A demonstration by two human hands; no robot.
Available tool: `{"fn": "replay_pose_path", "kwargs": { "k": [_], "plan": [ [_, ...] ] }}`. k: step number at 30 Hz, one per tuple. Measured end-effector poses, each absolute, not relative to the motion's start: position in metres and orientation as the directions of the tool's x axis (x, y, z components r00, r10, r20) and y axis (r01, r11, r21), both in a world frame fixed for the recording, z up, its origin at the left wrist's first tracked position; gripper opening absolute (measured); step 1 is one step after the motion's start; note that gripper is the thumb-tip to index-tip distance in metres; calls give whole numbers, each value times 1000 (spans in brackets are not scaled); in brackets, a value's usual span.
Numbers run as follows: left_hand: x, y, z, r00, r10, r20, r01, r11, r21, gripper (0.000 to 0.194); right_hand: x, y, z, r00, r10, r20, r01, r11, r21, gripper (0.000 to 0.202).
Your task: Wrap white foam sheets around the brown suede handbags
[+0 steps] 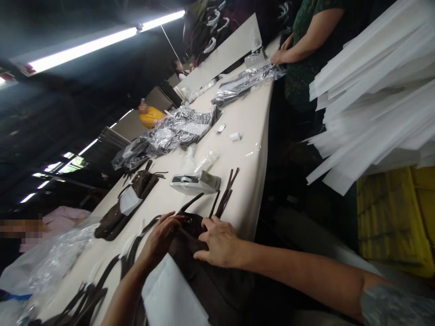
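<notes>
A dark brown bag point(207, 280) with a gold-coloured ring lies at the near end of the table. My left hand point(162, 237) is on its upper left edge, fingers bent over the material beside the ring. At the upper right edge, my right hand point(220, 242) grips the bag, its thumb lying on the near side. Thin brown straps point(226, 199) stick out past my right fingers. A white paper sheet point(173, 292) rests against the bag below my left hand. The fingertips are partly hidden in the bag's folds.
A tape dispenser point(195, 182) stands just beyond the bag on the cream table point(248, 149). Another brown bag point(112, 222) lies left; plastic-wrapped goods point(180, 127) lie farther back. White sheets point(377, 95) hang right, above a yellow crate point(390, 217). Co-workers stand around the table.
</notes>
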State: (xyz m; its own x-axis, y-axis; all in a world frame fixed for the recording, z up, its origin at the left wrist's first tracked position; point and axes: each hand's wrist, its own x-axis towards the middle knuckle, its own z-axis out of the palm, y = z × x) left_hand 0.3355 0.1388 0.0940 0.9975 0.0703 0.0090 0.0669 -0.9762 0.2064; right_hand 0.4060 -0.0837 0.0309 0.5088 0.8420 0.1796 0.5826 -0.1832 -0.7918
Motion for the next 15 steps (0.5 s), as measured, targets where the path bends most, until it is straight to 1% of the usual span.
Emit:
{"fn": "replay_pose_path", "kwargs": {
  "k": [2,3,4,5,7,9,10,11,12,13,15],
  "plan": [
    [331,144,105,997,56,-52,64,-981,186,21,407,-87,37,461,835,301,650,-87,-755,39],
    [329,146,111,995,59,-79,72,-982,175,23,409,-86,40,432,844,318,631,-31,-775,40],
    [327,147,116,993,65,-101,82,-983,167,25,413,-82,42,416,860,297,568,10,-823,41],
    [325,148,121,991,73,-114,91,-983,162,27,419,-76,44,415,878,238,465,20,-885,40],
    [324,148,130,987,82,-137,104,-982,159,28,434,-59,43,431,902,34,190,-53,-980,34],
    [327,148,135,985,83,-152,109,-979,171,29,448,-40,40,373,912,-170,-78,-152,-985,30],
    [330,148,135,985,84,-152,112,-977,182,29,454,-32,38,314,921,-232,-175,-184,-967,29],
    [334,147,133,986,84,-146,112,-975,194,29,460,-25,36,242,934,-263,-231,-207,-950,30],
    [339,147,130,986,86,-141,114,-972,204,29,463,-20,35,177,946,-272,-233,-228,-945,31],
    [345,146,124,986,90,-139,118,-970,212,29,466,-17,36,130,952,-276,-190,-249,-950,31],
    [360,143,110,982,100,-158,134,-967,218,29,471,-16,39,162,943,-292,-52,-287,-956,24]
  ]
}}
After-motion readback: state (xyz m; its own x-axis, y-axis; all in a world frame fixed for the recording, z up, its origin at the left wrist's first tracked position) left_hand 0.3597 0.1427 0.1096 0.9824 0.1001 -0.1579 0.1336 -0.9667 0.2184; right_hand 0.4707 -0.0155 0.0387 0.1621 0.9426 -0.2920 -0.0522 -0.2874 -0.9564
